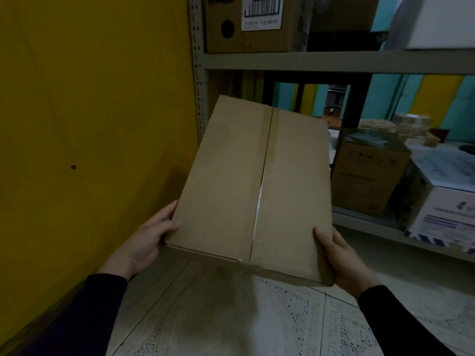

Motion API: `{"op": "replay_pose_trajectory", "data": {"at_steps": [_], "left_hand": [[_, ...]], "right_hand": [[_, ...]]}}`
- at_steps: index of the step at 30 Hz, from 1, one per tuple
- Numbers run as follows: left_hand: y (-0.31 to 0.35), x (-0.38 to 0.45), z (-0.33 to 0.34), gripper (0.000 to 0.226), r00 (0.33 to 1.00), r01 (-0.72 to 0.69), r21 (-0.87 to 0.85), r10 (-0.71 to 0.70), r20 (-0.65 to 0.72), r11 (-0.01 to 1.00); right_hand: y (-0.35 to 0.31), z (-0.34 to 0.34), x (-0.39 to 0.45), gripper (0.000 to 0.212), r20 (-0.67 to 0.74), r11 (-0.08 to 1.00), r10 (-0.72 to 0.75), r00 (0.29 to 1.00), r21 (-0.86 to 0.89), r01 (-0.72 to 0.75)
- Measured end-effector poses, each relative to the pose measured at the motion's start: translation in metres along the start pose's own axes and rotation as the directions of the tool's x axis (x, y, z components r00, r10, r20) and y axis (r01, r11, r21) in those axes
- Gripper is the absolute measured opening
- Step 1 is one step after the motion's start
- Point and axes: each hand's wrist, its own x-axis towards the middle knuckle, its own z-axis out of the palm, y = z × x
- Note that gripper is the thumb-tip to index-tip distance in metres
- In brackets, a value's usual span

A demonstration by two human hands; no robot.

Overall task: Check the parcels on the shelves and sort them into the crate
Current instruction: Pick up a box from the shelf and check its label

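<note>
A flat brown cardboard parcel (231,181) with a taped centre seam is held in the air in front of the shelves, tilted up away from me. My left hand (144,240) grips its lower left corner, thumb on the top face. My right hand (339,255) grips the lower right corner, thumb lying on top. The plain taped side faces me; no label shows on it. No crate is in view.
A grey metal shelf unit (334,61) stands ahead. A labelled brown box (257,24) sits on the upper shelf. A brown box (367,173) and a white box (447,209) sit on the lower one. A yellow wall (90,124) is at my left, tiled floor (231,317) below.
</note>
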Motion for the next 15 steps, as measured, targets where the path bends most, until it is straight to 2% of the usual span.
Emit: {"op": "replay_pose_trajectory", "data": {"at_steps": [2,7,11,15], "left_hand": [[0.000,0.004,0.006,0.064,0.998,-0.011,0.067,0.015,-0.068,0.998],[-0.006,0.007,0.011,0.062,0.987,-0.108,0.242,0.133,-0.088,0.964],[-0.008,0.007,0.008,0.064,0.978,-0.164,0.231,0.188,-0.086,0.959],[-0.007,0.008,0.010,0.057,0.976,-0.169,0.224,0.195,-0.100,0.960]], "right_hand": [[0.005,0.003,-0.002,0.038,0.002,1.000,-0.030,1.000,-0.003,0.030],[0.024,0.007,-0.006,0.046,0.016,0.994,-0.106,0.994,-0.014,0.106],[0.028,0.007,-0.005,0.047,0.043,0.990,-0.138,0.990,0.005,0.138],[0.031,0.005,-0.001,0.054,0.082,0.988,-0.152,0.985,0.010,0.151]]}}
